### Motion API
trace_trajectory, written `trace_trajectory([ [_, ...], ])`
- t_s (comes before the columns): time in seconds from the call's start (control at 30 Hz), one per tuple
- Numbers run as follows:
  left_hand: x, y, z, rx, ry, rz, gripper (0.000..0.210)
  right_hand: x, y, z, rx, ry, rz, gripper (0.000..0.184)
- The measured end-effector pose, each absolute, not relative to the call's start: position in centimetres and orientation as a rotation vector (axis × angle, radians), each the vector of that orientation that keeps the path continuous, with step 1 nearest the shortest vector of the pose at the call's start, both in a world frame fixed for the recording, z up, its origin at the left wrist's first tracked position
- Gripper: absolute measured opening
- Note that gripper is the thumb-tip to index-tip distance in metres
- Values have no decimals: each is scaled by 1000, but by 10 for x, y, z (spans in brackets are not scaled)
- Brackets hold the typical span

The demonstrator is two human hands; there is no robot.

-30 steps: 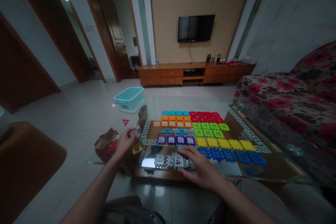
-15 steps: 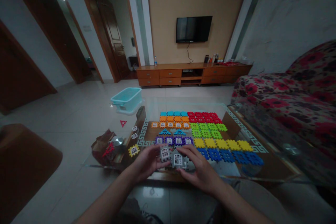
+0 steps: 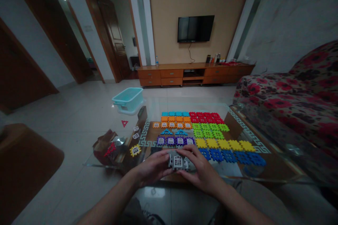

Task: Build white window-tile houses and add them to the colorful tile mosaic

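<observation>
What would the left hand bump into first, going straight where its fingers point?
The grey window block, which the left hand seems to hold; then perhaps the right hand, depth being unclear.

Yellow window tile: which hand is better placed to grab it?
Left, likely: the left hand is nearer the yellow window tile; the right hand sits beyond the gray window piece. Both hold that piece.

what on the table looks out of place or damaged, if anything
The yellow window piece looks odd: it lies at the left, well apart from the row of yellow pieces on the right. No spill or damage is evident.
</observation>
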State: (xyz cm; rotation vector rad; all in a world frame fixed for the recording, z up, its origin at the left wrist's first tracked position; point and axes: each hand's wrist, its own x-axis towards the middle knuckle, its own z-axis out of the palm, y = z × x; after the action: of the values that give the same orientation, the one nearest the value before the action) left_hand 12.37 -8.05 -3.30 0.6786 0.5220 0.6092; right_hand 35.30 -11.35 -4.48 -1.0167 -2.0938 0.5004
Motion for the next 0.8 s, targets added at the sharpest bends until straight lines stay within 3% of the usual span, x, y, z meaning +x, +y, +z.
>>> trace_trajectory([
  [0.23,122,-81,-37,649,507,560,28,354,-114,-45,-1022,-2088,469,64],
  [0.5,124,-82,-35,819,405,538,45,353,-114,-43,-1007,-2071,477,64],
  [0.8,126,-82,-39,872,423,575,47,352,-115,-44,-932,-2076,496,61],
])
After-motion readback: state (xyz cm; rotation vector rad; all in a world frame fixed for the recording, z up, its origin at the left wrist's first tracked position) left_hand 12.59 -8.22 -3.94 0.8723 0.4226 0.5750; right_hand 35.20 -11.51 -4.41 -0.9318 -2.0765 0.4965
